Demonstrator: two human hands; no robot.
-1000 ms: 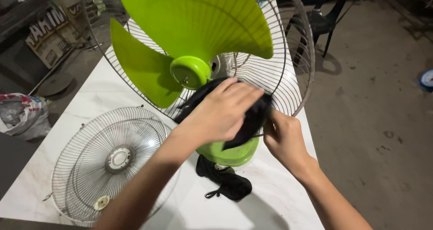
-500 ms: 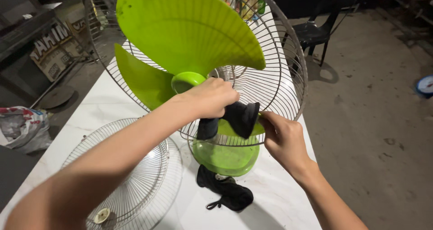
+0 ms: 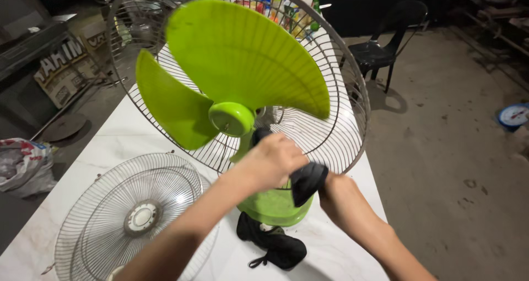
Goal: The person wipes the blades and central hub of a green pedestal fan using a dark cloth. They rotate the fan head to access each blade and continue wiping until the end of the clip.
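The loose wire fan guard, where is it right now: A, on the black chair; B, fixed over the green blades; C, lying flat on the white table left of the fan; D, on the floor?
C: the loose wire guard lies flat on the white table, left of the green fan, whose blades are uncovered in front.

white marble table [image 3: 138, 143] | on it: green fan base [image 3: 273, 206], loose wire grille [image 3: 132, 217], black cloth [image 3: 273, 245]
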